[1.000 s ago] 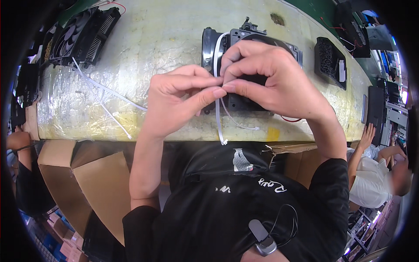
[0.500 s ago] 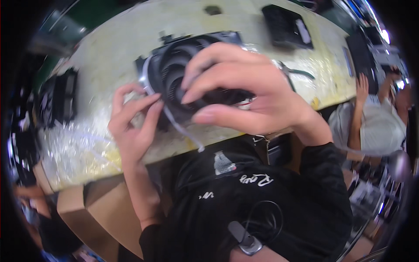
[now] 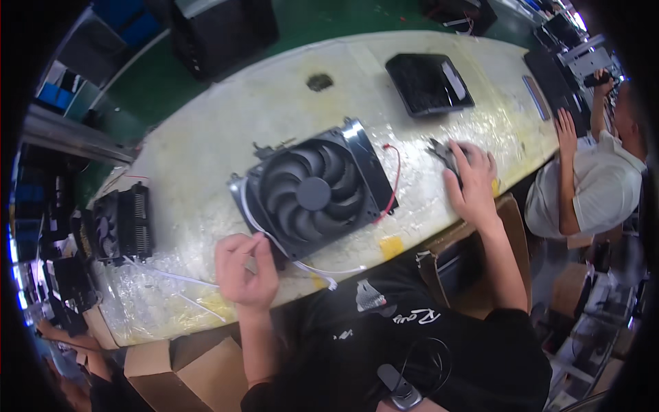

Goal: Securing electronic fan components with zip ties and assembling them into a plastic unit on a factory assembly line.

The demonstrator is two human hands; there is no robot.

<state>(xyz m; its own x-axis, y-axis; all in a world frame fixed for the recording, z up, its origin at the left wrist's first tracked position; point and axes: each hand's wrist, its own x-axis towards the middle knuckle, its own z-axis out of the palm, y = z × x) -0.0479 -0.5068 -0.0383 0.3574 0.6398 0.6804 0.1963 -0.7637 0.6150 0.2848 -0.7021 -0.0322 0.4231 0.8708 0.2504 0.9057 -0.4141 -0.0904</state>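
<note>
A black cooling fan [image 3: 313, 193] with curved blades, mounted on a black and silver unit, lies tilted on the table in front of me. Along its left edge runs a thin white cable [image 3: 248, 209], whose loose ends hang over the near side. My left hand [image 3: 247, 271] is closed in a pinch on this cable at the fan's near left corner. To the right of the fan, my right hand [image 3: 473, 184] curls round a pair of pliers [image 3: 441, 152] with dark handles; its palm and fingers hide most of them.
The table [image 3: 206, 137] is covered in clear plastic wrap. A red cable [image 3: 397, 180] loops off the fan's right side. Farther off lies a black box [image 3: 431, 86]; at left stands another black fan unit [image 3: 123, 223]. Open cardboard boxes [image 3: 147, 364] sit below the near edge. A co-worker [image 3: 597, 185] is at right.
My right hand has left the space over the fan and moved right onto the pliers. The left hand stays at the white cable, now by the near left corner. The view has shifted.
</note>
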